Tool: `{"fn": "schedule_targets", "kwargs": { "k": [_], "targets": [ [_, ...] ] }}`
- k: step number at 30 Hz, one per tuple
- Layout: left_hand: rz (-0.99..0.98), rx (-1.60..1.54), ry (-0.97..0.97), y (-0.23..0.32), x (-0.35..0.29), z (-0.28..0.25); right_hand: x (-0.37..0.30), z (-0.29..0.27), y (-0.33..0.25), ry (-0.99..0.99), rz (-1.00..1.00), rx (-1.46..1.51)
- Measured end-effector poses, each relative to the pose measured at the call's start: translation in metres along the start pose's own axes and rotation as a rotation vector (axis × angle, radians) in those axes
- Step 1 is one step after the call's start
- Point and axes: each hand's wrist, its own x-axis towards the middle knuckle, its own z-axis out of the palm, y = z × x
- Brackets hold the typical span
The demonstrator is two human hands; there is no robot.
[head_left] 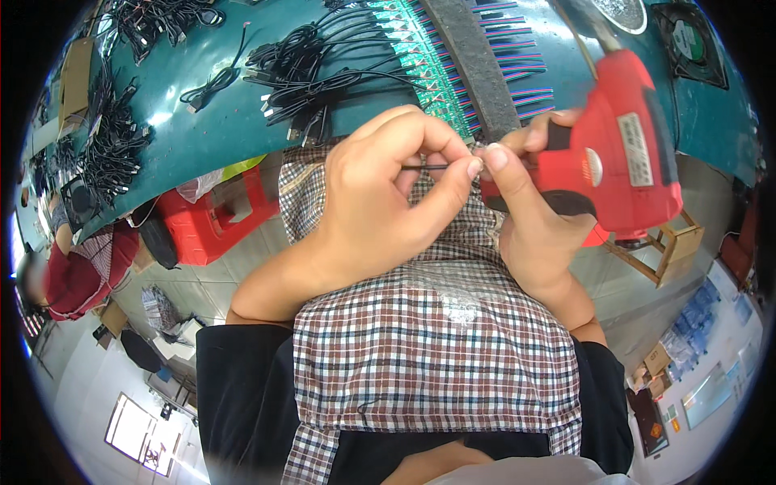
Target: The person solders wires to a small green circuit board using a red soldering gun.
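1. Red plastic forms the body of a soldering gun (622, 153), which is gripped in the right hand (537, 218), fingers closed round its handle.
2. A thin black wire (424, 166) is pinched between thumb and forefinger of the left hand (388, 202), held over a checked apron (436, 339).
3. The wire's long axis is laid left to right, its free end pointed toward the right hand's fingertips (495, 155), just beside it.
4. The gun lies right of the wire; the left hand is nearer.
5. Black cables (307, 73) and a green circuit strip (428, 65) are spread on the teal bench (210, 137) beyond.
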Motion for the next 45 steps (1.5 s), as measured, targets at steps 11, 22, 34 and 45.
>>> {"fn": "schedule_targets", "kwargs": {
  "k": [11,22,34,45],
  "targets": [
    [-0.02,0.305,0.168,-0.019,0.019,-0.003,-0.019,-0.035,-0.028,-0.003,0.073,-0.166],
    [0.014,0.495,0.136,-0.024,0.022,0.009,-0.067,-0.112,-0.041,-0.278,0.25,-0.551],
    [0.042,0.543,0.139,-0.022,0.023,0.015,-0.063,-0.107,-0.039,-0.249,0.335,-0.577],
    [0.099,0.605,0.156,-0.024,0.024,0.017,-0.06,-0.104,-0.037,-0.232,0.367,-0.561]
  ]
}}
